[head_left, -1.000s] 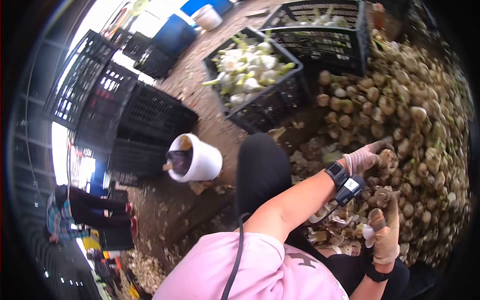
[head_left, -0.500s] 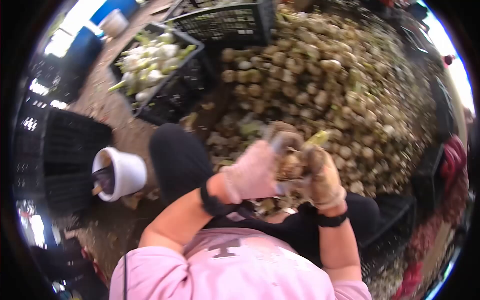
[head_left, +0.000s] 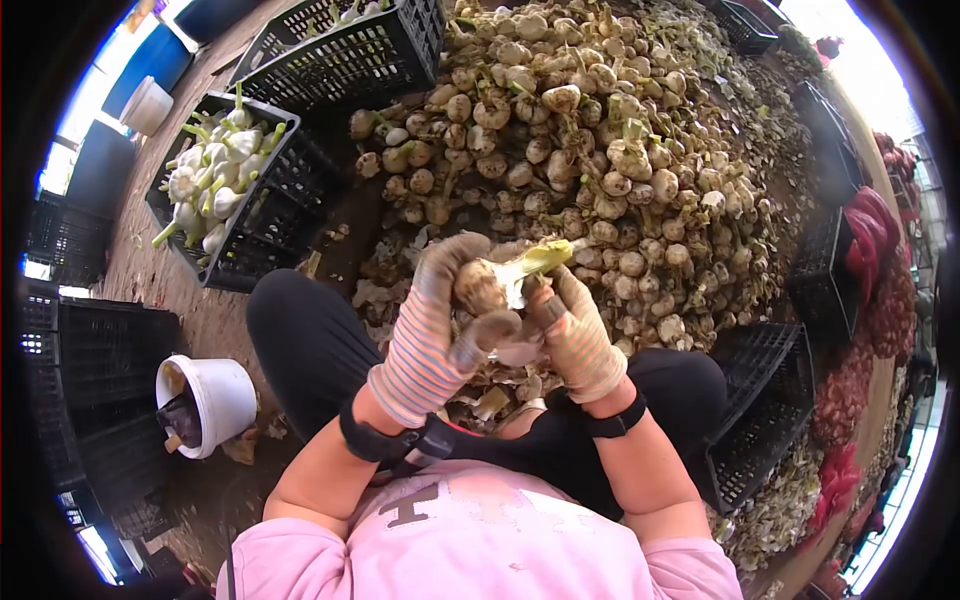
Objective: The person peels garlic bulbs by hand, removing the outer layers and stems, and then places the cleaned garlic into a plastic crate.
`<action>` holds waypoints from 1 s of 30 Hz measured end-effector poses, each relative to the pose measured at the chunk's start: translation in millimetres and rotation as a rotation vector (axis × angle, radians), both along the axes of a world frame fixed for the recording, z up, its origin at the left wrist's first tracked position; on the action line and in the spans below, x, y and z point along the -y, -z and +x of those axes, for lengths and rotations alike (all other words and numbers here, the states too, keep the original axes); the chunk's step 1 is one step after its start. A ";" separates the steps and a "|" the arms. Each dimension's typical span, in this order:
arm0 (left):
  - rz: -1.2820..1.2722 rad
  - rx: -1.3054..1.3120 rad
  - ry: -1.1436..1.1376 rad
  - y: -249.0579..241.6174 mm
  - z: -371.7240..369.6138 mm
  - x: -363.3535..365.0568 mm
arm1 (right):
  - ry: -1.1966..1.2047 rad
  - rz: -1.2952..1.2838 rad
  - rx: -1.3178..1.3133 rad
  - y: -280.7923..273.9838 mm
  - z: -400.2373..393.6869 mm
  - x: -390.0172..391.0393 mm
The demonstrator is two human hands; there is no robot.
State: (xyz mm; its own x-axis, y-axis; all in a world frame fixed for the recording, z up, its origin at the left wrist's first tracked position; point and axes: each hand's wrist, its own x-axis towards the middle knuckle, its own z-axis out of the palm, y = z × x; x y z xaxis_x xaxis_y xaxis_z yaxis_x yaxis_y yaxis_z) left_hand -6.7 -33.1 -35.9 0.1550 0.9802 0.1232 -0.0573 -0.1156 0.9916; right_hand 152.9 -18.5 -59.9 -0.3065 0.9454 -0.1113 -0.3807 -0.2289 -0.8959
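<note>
My left hand (head_left: 430,320), in a striped, soiled glove, is wrapped round a dirty garlic bulb (head_left: 480,287) above my lap. The bulb's yellow-green stem (head_left: 543,258) points to the right. My right hand (head_left: 577,335), gloved too, is closed beside the stem, with its fingers round something dark and small that I cannot make out. Peeled skins (head_left: 500,392) lie below both hands. Beyond them spreads a large heap of unpeeled garlic (head_left: 540,150).
A black crate (head_left: 290,200) of cleaned white garlic (head_left: 215,175) stands at the upper left, near another crate (head_left: 350,65). A white bucket (head_left: 225,400) is at the left. An empty-looking crate (head_left: 765,420) and red net sacks (head_left: 870,235) are at the right.
The view has shifted, and surroundings appear lower and further left. My hands have turned the bulb, so its stem now lies more level between them.
</note>
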 end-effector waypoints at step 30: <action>-0.767 0.827 -0.020 5.8 7.8 -29.9 | 0.043 0.199 0.029 14.9 -2.5 -0.8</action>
State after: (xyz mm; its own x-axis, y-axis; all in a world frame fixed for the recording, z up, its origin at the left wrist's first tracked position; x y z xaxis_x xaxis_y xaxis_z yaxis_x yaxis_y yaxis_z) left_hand 1.1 -3.2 -41.7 0.2887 0.8423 -0.4551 -0.7341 0.4999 0.4596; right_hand 150.4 -17.7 -74.8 -0.2644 0.9618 0.0705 -0.3593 -0.0304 -0.9327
